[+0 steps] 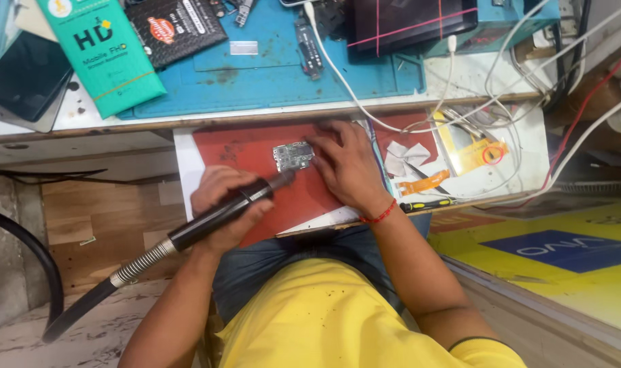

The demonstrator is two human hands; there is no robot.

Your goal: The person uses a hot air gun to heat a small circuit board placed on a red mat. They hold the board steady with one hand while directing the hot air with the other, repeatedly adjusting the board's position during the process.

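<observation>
Head view, looking down at a pull-out tray with a red mat (256,146). Left hand (222,208) is wrapped in a closed fist round a black hot-air handpiece (232,208), its nozzle tip aimed up-right of the grip and sitting at the lower edge of a small phone circuit board (292,155); whether the tip touches the board can't be told. A ribbed metal hose (143,259) runs down-left from the grip. Right hand (344,167) lies flat, fingers pressed down at the board's right edge, holding it against the mat; nothing pinched that I can see. Board looks small, roughly rectangular, grey-silver with metal shields and tiny parts, lying flat and bare, no casing on it. Judged from this, heating work on the board is under way: board is out and set in place, tool is on it; no part looks lifted off yet. Right of the holding hand: white paper scraps (406,155), orange flex cable (426,182), yellow-handled screwdriver (426,203), white cables (365,109).
</observation>
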